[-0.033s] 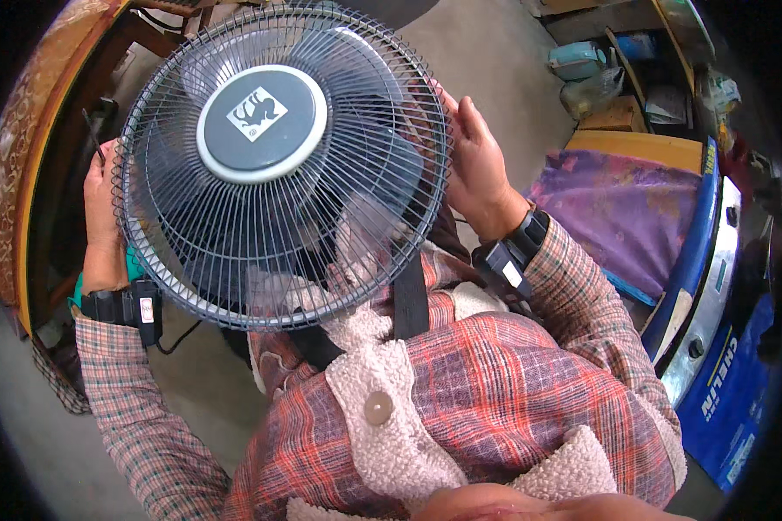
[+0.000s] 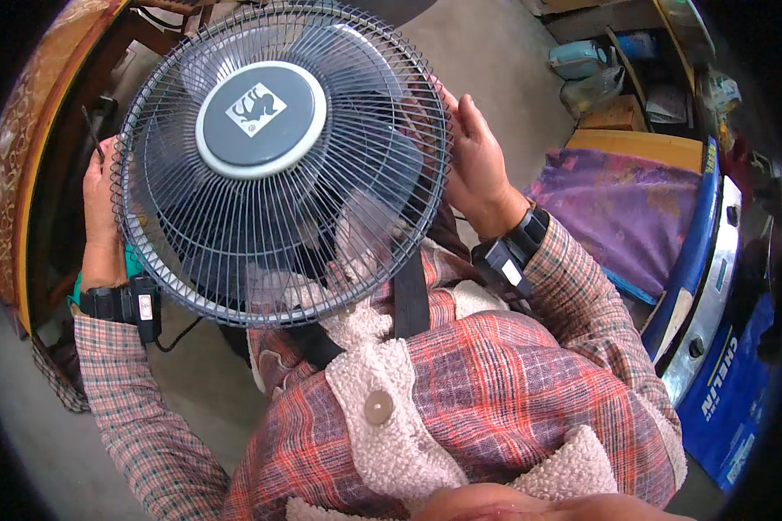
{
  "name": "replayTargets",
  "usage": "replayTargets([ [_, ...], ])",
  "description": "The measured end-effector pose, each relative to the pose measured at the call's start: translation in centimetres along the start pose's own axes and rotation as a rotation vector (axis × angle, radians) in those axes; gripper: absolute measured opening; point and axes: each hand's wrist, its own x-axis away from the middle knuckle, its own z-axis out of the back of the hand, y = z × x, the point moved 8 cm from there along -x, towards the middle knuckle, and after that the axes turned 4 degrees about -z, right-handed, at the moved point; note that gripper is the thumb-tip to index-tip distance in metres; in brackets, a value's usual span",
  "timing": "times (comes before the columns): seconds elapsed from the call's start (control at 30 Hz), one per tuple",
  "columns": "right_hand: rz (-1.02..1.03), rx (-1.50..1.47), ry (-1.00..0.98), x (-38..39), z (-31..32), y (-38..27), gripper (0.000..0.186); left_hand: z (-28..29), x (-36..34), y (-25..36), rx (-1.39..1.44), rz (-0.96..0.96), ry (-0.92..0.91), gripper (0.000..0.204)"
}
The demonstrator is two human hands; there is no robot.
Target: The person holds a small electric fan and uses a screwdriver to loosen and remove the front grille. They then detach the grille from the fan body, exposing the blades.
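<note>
A round electric fan [image 2: 261,230] with a dark wire guard, see-through blades and a grey centre cap faces up in front of my chest. My left hand [image 2: 102,204] grips the guard's left rim, its fingers mostly hidden behind the wires. A thin dark rod [image 2: 93,132] sticks up beside that hand; whether the hand holds it, I cannot tell. On the right side, my right hand [image 2: 478,165] clasps the rim with the thumb raised and the other fingers behind the guard. The fan's back and anything under it are hidden.
To the left stands wooden furniture with a patterned cover [image 2: 26,148]. A purple cloth [image 2: 621,208] lies at the right, near shelves holding a plastic bag [image 2: 593,91] and a cardboard box [image 2: 615,117]. A blue banner [image 2: 730,391] hangs at the lower right. A black cord [image 2: 181,337] dangles near my left wrist.
The fan's centre cap and lower rim have shifted very slightly upward in the picture. Both hands keep their places on the rim.
</note>
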Motion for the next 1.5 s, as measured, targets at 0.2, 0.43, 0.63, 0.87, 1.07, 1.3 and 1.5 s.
replayTargets([
  [0.2, 0.089, 0.006, 0.094, 0.7, 0.3, 0.7, 0.044, 0.3, -0.4, 0.1, -0.042, -0.025, 0.026, 0.036],
  [0.43, 0.085, 0.13, 0.154, 0.9, 0.9, 1.0, 0.046, 0.2, -0.9, -0.2, 0.073, -0.038, 0.005, 0.038],
  [0.63, 0.17, 0.184, 0.127, 1.0, 0.4, 0.6, 0.047, 0.1, -0.5, -0.2, 0.056, 0.002, 0.002, 0.039],
  [0.87, 0.164, 0.152, 0.051, -0.4, 0.7, 0.3, 0.045, -0.7, -0.3, 0.3, 0.101, 0.025, -0.012, 0.037],
  [1.07, 0.215, 0.204, 0.07, -1.0, 1.4, 0.0, 0.045, -0.4, -0.9, -0.4, 0.106, 0.013, -0.036, 0.036],
  [1.3, 0.201, 0.208, 0.091, -0.7, 1.2, -0.2, 0.044, -0.1, -0.9, -0.2, 0.01, 0.005, -0.045, 0.04],
  [1.5, 0.166, 0.168, 0.097, -1.0, 0.9, -0.2, 0.043, -0.3, -0.2, 0.1, 0.062, 0.028, -0.019, 0.038],
])
